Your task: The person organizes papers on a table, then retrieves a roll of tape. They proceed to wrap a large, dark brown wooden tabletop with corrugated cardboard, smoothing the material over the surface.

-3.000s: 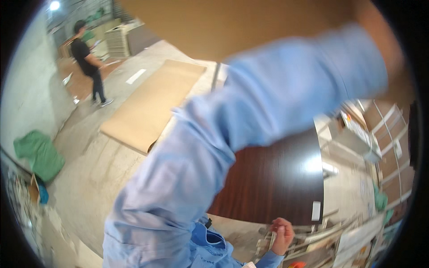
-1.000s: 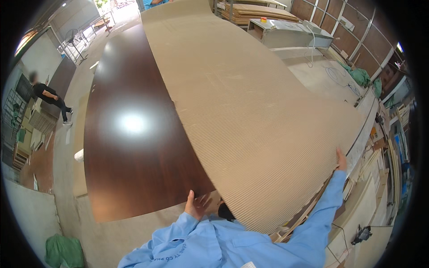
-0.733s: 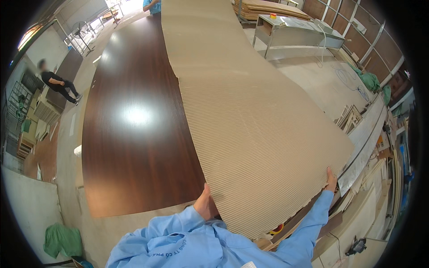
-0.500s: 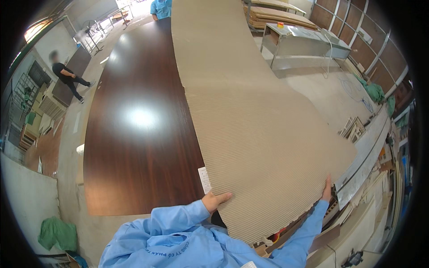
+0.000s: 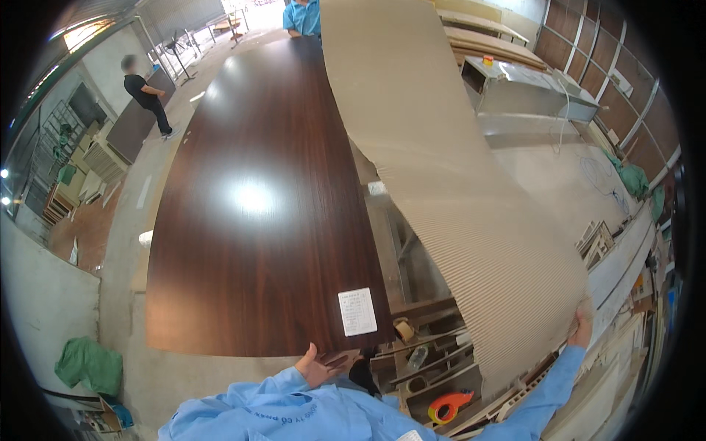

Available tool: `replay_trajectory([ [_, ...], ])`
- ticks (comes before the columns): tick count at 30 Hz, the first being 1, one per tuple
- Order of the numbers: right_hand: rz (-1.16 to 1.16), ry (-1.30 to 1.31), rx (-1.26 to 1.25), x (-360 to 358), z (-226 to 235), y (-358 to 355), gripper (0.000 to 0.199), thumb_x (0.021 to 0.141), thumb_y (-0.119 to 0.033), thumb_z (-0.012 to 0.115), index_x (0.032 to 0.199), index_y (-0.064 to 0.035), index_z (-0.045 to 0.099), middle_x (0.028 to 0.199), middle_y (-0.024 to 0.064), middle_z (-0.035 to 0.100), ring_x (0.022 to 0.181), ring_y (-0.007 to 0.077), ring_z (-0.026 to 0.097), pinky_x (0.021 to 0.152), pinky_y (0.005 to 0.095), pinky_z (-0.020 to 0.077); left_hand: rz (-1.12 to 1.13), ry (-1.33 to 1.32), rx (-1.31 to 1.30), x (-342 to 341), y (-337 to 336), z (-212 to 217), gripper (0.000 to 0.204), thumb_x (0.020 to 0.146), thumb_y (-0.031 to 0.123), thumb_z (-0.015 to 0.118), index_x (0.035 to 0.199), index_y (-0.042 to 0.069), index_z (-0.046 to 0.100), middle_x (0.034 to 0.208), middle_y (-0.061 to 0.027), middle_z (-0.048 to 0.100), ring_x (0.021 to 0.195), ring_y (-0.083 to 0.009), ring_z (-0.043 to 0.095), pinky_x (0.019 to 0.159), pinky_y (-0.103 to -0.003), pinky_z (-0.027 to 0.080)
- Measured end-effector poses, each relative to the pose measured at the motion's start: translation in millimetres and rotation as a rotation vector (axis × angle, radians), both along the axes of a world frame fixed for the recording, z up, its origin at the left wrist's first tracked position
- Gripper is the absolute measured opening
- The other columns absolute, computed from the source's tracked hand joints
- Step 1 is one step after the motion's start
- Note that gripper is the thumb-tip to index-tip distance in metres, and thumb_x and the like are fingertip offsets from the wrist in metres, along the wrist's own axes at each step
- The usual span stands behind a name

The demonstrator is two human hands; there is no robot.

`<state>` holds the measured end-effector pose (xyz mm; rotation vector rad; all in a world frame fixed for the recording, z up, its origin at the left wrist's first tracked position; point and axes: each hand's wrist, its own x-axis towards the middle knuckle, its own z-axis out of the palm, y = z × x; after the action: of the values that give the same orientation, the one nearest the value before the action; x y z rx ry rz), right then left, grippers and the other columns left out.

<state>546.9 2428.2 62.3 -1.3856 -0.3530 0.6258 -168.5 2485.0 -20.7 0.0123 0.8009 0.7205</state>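
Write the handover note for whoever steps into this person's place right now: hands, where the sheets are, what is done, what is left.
Left hand: open, palm at the near edge of the dark glossy panel, which lies flat.
Right hand: gripping the near corner of the tan ribbed sheet.
Sheet is lifted and bowed, clear of the panel at the near end; a person in blue stands at its far end.
Done: sheet peeled aside.
Left: likely carrying it off.

Our left hand (image 5: 318, 365) sits close in front of us, fingers spread and palm half open. Our right arm reaches far out sideways, right hand (image 5: 582, 328) closed in a grip.
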Motion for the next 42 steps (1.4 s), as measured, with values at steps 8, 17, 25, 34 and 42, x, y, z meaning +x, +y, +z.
replay_trajectory([
  [8,-0.002,-0.074,0.046,-21.6,9.3,25.0,0.059,0.087,-0.015,0.074,0.134,0.0099,0.049,0.132,0.02,0.057,0.116,0.0317,0.058,0.095,0.0397,0.0501,0.402,0.076,-0.128,31.6,14.2,35.2,0.095,0.082,0.069,0.064,0.145,0.004,0.034,0.143,-0.0156,0.04,0.131,-0.0329,0.042,0.117,-0.047,0.033],
  [17,-0.078,-0.123,0.126,-75.8,21.4,33.6,0.062,0.085,-0.016,0.076,0.131,0.0143,0.048,0.133,0.0224,0.053,0.118,0.0331,0.055,0.098,0.0397,0.047,0.462,0.066,-0.129,38.2,6.2,92.2,0.092,0.083,0.061,0.068,0.14,-0.002,0.034,0.138,-0.0179,0.043,0.133,-0.0348,0.04,0.117,-0.049,0.033],
  [25,-0.101,-0.156,0.295,-187.2,6.1,17.4,0.054,0.084,-0.005,0.071,0.131,0.0094,0.051,0.132,0.0238,0.055,0.114,0.035,0.058,0.097,0.0419,0.049,0.353,0.037,0.019,38.2,-0.5,121.3,0.091,0.084,0.063,0.066,0.14,-0.003,0.037,0.139,-0.0193,0.042,0.133,-0.0324,0.04,0.117,-0.043,0.033],
  [34,-0.025,0.252,0.27,-364.4,-76.7,-24.5,0.048,0.084,0.002,0.067,0.13,0.0031,0.057,0.13,0.0173,0.058,0.116,0.03,0.058,0.1,0.043,0.048,0.371,-0.104,-0.075,29.3,2.5,120.8,0.083,0.085,0.052,0.072,0.135,-0.005,0.038,0.133,-0.0181,0.044,0.131,-0.0334,0.042,0.117,-0.046,0.034],
  [42,0.428,0.571,0.144,-611.4,-167.8,-3.1,0.032,0.092,-0.01,0.063,0.123,-0.0036,0.059,0.116,0.0098,0.062,0.105,0.0243,0.061,0.096,0.0373,0.0498,0.295,-0.164,-0.14,19.3,11.9,75.4,0.076,0.083,0.052,0.074,0.133,0.002,0.045,0.131,-0.0129,0.049,0.125,-0.0289,0.048,0.111,-0.041,0.041],
])
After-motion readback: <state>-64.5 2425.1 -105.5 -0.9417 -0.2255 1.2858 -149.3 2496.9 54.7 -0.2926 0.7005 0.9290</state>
